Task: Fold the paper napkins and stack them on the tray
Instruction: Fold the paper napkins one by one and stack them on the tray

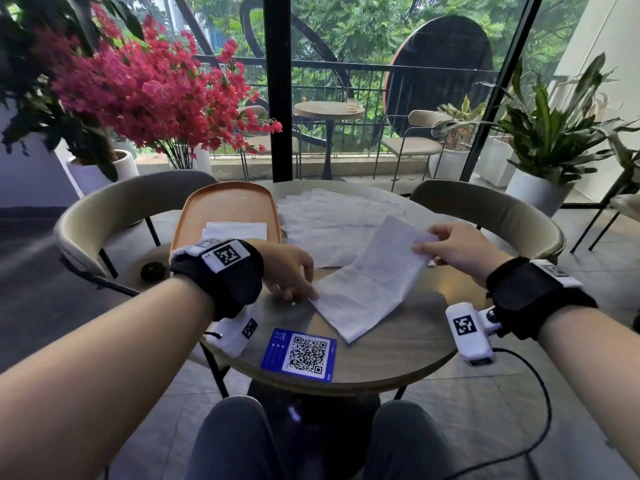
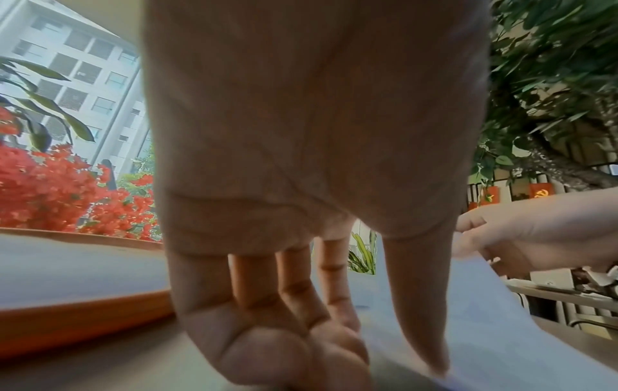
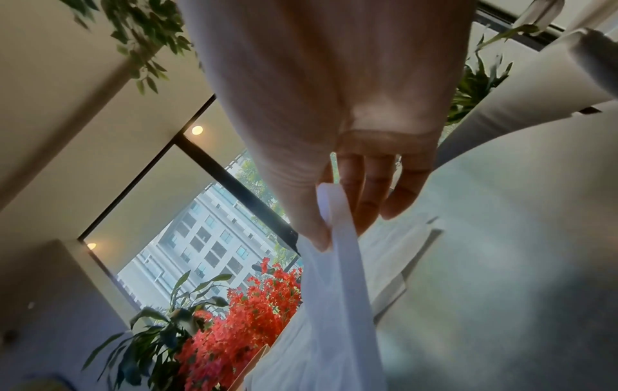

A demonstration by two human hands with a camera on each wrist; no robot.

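A white paper napkin (image 1: 367, 285) lies slantwise across the near middle of the round table (image 1: 398, 344). My right hand (image 1: 426, 245) pinches its far right end between thumb and fingers and holds that end lifted off the table. The right wrist view shows the same pinch by the right hand (image 3: 326, 238), with the napkin (image 3: 334, 317) hanging away from it. My left hand (image 1: 301, 289) points down, fingertips on the napkin's near left edge, thumb tip on the napkin (image 2: 485, 330). An orange tray (image 1: 225, 202) at the back left carries a folded napkin (image 1: 235, 230).
Several unfolded napkins (image 1: 332, 216) are spread over the back of the table, right of the tray. A blue QR card (image 1: 299, 355) lies at the near edge. A small black object (image 1: 152, 270) sits at the left rim. Beige chairs (image 1: 491, 209) ring the table.
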